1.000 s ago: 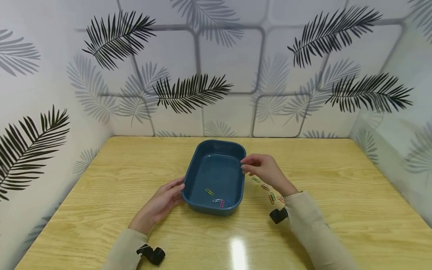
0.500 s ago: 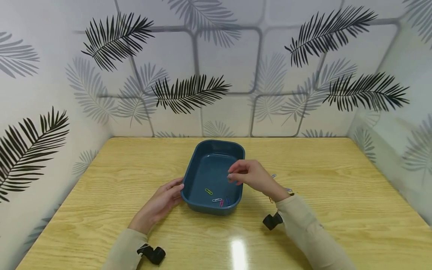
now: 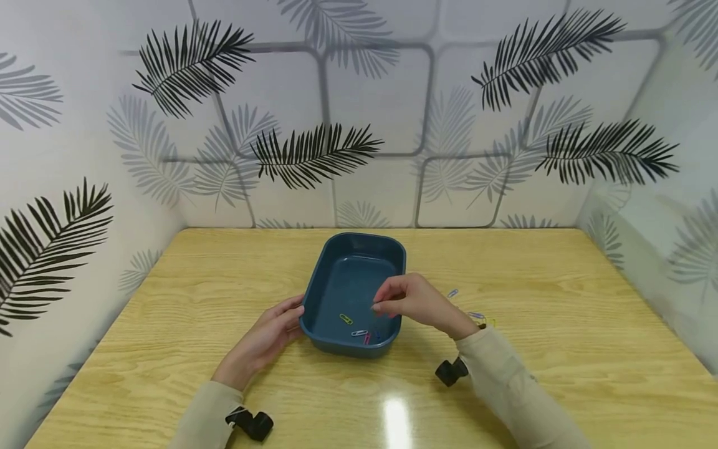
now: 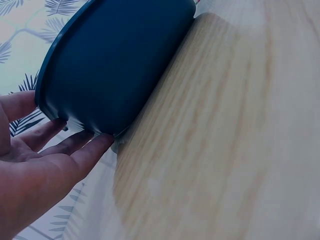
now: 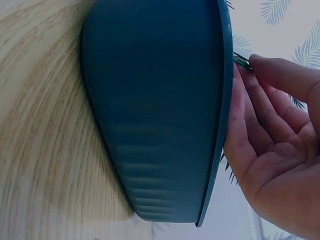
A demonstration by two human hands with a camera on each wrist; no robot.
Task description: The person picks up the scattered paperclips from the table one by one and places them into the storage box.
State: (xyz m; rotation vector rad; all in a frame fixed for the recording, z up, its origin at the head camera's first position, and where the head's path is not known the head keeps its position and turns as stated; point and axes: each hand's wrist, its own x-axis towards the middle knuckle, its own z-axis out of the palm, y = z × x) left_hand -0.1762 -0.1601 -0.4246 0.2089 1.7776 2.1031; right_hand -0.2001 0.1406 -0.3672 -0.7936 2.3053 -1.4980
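A dark blue rectangular tray stands on the table. My left hand holds its left side, the thumb at the rim and the fingertips against the outer wall. Over the tray's right rim reaches my right hand. Its thumb and fingers pinch a green paper clip, which is hard to make out in the head view. Inside the tray lie a yellow paper clip, a white one, a pink one and a blue one, all toward the near end.
On the wooden table, right of the tray, lie more paper clips, among them a blue one and a purple one; my right forearm hides part of that spot. A leaf-patterned wall stands behind the table.
From beside the tray's right rim, my right hand has moved left and toward me, over the tray, still pinching the clip. My left hand stays at the left side.
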